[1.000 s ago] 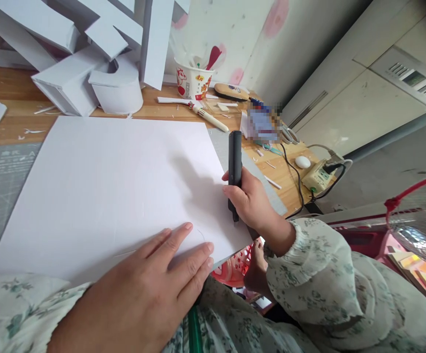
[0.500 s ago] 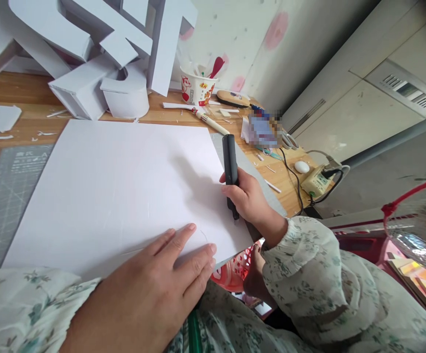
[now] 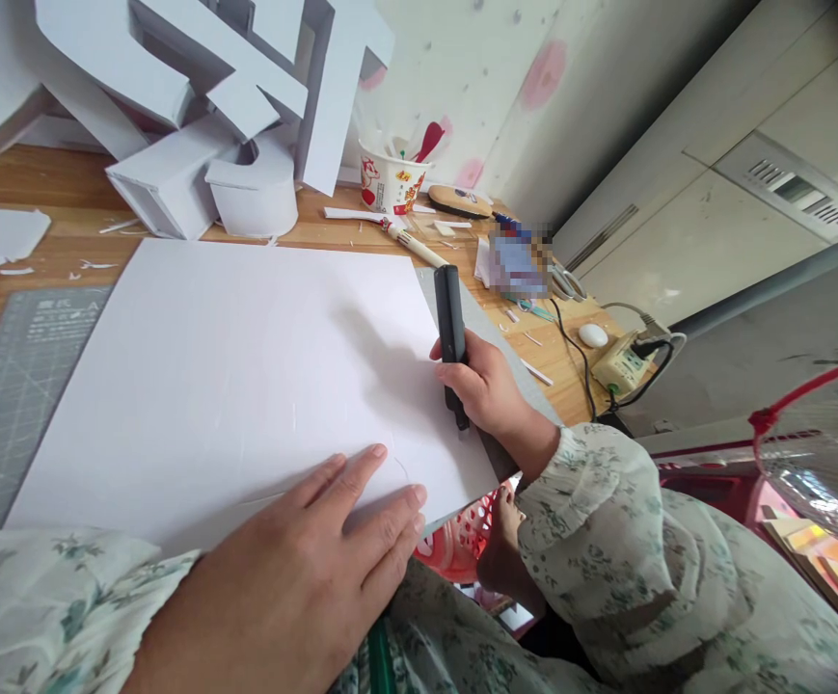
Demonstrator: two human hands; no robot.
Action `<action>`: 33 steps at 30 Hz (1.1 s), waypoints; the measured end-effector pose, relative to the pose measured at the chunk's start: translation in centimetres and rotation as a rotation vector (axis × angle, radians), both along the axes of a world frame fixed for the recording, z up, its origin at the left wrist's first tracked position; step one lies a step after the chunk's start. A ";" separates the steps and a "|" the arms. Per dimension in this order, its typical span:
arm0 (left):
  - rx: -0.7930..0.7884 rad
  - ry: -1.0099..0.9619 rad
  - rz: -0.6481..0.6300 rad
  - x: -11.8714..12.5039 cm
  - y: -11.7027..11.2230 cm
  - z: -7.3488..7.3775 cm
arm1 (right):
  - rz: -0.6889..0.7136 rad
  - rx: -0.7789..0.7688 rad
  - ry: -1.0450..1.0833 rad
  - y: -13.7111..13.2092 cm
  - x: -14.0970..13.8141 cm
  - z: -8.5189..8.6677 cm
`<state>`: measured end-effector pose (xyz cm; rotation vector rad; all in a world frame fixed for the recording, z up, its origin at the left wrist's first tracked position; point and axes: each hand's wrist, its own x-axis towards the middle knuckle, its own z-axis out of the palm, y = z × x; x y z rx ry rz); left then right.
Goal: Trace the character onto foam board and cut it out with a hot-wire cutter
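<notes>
A large white foam board point(image 3: 230, 366) lies over a grey cutting mat point(image 3: 35, 357). My left hand point(image 3: 303, 559) rests flat on the board's near edge, fingers spread. Near the board's right edge, my right hand point(image 3: 487, 386) is closed around a black utility knife point(image 3: 450, 328). The knife is held nearly upright, its lower end close to the board's surface; I cannot make out whether the tip touches it. A faint curved line shows on the board just beyond the left fingertips.
White foam letter shapes point(image 3: 252, 198) stand at the back left. Behind the board are a paper cup point(image 3: 390, 183) with tools and a cream-handled tool point(image 3: 419, 243). A power strip point(image 3: 622, 364) with cables lies right. Below the table edge is a red basket point(image 3: 454, 547).
The view has shifted slightly. Both hands keep almost the same places on the board, and the utility knife stays in the right hand.
</notes>
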<state>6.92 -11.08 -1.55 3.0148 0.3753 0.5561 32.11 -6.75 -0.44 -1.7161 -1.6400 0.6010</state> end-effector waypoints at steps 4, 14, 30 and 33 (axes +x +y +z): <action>0.009 -0.007 0.000 0.0 0.0 -0.2 | -0.003 0.000 0.021 0.4 0.1 -0.1; 0.004 -0.007 -0.003 -0.1 0.0 -0.5 | -0.022 0.004 0.057 1.1 0.3 -0.3; 0.035 -0.015 0.023 0.0 0.0 -0.5 | -0.067 0.035 0.077 2.3 0.3 -0.5; 0.038 -0.020 0.022 0.1 0.0 -0.5 | -0.073 0.044 0.087 2.4 0.3 -0.6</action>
